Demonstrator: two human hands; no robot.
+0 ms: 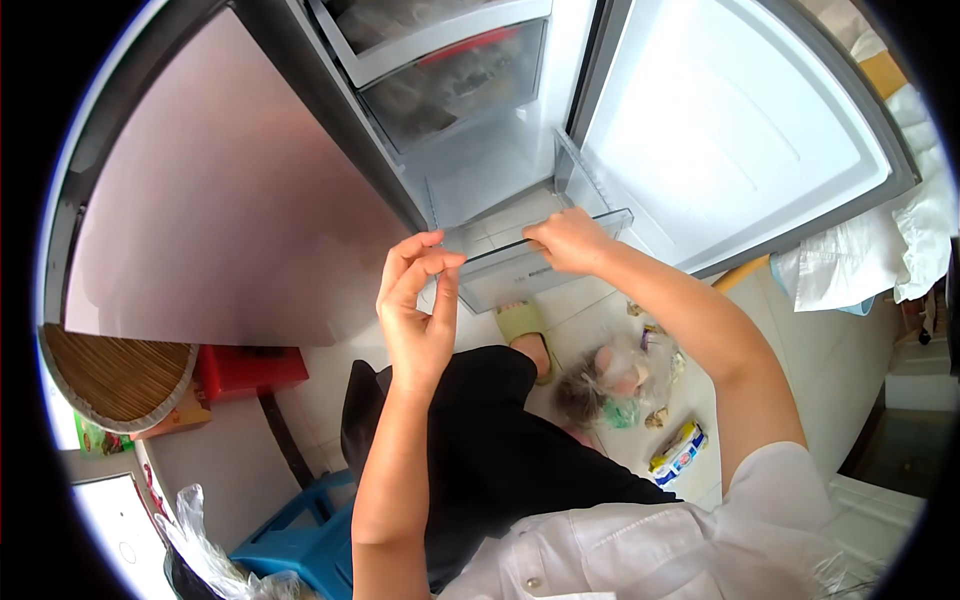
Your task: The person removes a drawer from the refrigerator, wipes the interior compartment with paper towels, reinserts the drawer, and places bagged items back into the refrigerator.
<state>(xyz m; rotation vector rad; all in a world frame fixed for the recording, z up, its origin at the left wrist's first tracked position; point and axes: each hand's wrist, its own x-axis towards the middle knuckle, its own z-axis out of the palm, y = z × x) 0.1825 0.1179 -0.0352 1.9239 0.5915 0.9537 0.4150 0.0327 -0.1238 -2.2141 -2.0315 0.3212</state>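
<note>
At the mouth of the open freezer compartment (480, 170), a transparent drawer (530, 280) projects toward the near side, its front panel crossing above the tiled floor (830, 345). The right hand (572, 242) is closed over the panel's top edge, right of its middle. The left hand (415, 320) is raised at the panel's left end, thumb and fingers curved toward one another; whether its grip touches the drawer cannot be told.

Principal hazards, as judged: with a firm hold evident on one side only, the drawer may twist and bind against the compartment wall. Its right side wall (580, 175) stands near the hinge edge of the white-lined freezer door (740, 130), where a rightward swing could catch. Should the panel slip, the foot in the green slipper (519, 319), just on the near side, is exposed. Farther right, plastic bags (625, 370) and a yellow-and-blue packet (678, 453) could trip a step.

Edges and room: the glossy refrigerator panel (230, 220) bounds the left, the opened door the right, and an upper drawer (450, 85) the space above. The knees in black trousers (500, 430) limit travel on the near side. More room appears over the tiles at right, beyond the packet.
</note>
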